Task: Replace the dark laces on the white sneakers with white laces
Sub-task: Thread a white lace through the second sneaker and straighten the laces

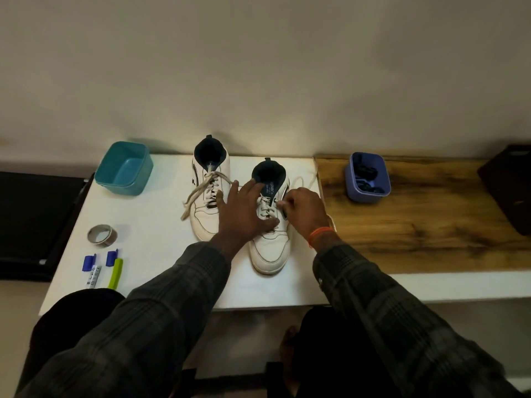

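White board (161, 225) carried both sneakers; on the right sneaker (270, 248) the left hand (244, 211) pressed flat and wide, while the right hand (301, 208) pinched the white lace (301, 179), which risked fraying or slipping out

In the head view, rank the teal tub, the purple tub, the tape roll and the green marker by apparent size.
1. Teal tub, largest.
2. Purple tub.
3. Tape roll and green marker: too close to rank; the marker looks longer but thinner.

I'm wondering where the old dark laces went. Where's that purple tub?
In the head view, the purple tub sits on the wooden shelf, right of the right sneaker, near the wall, with dark laces inside.
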